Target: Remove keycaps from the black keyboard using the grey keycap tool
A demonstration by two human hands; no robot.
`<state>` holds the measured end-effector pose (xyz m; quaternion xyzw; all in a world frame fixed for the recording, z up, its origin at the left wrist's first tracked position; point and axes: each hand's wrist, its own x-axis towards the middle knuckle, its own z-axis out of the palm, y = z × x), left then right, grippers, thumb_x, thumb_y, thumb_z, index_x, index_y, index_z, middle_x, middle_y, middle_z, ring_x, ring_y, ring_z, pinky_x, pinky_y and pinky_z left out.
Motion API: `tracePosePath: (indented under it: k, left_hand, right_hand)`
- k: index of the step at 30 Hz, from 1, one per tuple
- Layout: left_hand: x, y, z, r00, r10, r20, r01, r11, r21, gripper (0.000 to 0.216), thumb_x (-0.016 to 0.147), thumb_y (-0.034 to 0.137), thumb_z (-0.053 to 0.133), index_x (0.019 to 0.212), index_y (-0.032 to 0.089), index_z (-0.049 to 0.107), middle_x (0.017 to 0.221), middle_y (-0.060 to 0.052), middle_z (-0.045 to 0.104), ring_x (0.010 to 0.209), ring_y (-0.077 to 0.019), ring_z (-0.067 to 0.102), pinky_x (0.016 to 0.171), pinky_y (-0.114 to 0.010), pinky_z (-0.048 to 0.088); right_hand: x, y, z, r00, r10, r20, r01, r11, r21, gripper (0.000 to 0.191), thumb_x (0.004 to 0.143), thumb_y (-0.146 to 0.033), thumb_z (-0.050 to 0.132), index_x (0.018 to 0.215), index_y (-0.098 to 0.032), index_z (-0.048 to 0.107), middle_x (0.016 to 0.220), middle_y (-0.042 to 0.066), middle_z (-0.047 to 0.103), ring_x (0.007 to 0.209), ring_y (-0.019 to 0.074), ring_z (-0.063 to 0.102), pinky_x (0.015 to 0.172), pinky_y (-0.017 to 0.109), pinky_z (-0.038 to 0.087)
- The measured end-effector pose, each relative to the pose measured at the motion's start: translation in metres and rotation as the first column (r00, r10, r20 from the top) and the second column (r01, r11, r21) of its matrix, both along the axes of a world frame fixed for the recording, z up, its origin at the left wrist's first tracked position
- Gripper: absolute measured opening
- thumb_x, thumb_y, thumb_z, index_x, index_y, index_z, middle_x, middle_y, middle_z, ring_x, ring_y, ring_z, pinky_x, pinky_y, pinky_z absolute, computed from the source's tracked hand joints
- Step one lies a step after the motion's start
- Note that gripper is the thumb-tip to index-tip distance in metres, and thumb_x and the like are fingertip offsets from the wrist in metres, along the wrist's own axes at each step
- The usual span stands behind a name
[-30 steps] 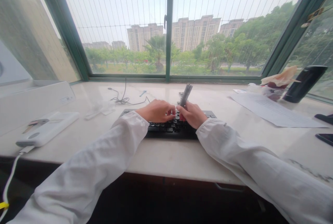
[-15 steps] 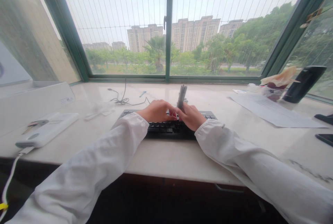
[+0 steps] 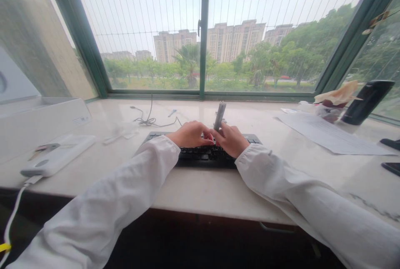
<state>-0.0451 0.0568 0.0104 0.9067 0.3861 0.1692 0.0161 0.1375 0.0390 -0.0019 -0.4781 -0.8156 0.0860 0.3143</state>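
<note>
The right hand (image 3: 233,139) grasps a grey tool (image 3: 220,116), more upright than a second ago, and sits closer to the left hand (image 3: 191,134) over the keyboard (image 3: 203,162), apparently both at one spot; whether the left grips anything, I cannot tell. The white box (image 3: 46,121) hides its contents

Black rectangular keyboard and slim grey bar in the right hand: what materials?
Black rectangular keyboard: probably matte plastic, from its dull dark casing. Slim grey bar in the right hand: metal or plastic, unclear; satin finish, from its soft pale sheen.
</note>
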Motion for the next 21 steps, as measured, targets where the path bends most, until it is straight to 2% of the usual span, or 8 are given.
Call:
tracePosePath:
  k: [6,13,21]
  left_hand:
    - [0.0001,0.0026,-0.0021,0.999,-0.033,0.036,0.033,0.999,-0.008,0.023,0.078,0.047,0.065,0.083,0.026,0.074,0.075,0.004,0.071,0.062,-0.0108,0.059,0.059,-0.022,0.036]
    - [-0.0031,0.0068,-0.0026,1.000,-0.021,0.009,0.021,0.999,0.041,0.022,0.082,0.044,0.061,0.081,0.026,0.074,0.066,0.003,0.068,0.056,-0.0102,0.053,0.055,-0.021,0.032]
    - [-0.0041,0.0062,-0.0018,0.999,-0.041,0.014,0.041,0.999,0.031,0.022,0.082,0.043,0.062,0.084,0.026,0.074,0.068,0.003,0.068,0.058,-0.0103,0.056,0.057,-0.021,0.034]
  right_hand:
    - [-0.0007,-0.0008,-0.0012,0.999,-0.015,-0.031,0.013,0.998,-0.060,0.023,0.091,-0.044,0.046,0.086,-0.023,0.052,0.064,0.000,0.064,0.059,0.0165,0.059,0.060,0.026,0.039]
    - [-0.0002,-0.0050,0.0008,0.996,0.076,0.039,-0.077,0.997,0.007,0.022,0.093,-0.044,0.044,0.091,-0.023,0.052,0.062,-0.001,0.064,0.055,0.0154,0.057,0.056,0.025,0.035]
    - [0.0049,0.0016,0.0021,0.991,0.121,0.052,-0.122,0.992,0.032,0.017,0.091,-0.039,0.048,0.091,-0.023,0.054,0.061,-0.002,0.064,0.054,0.0142,0.058,0.057,0.023,0.035]
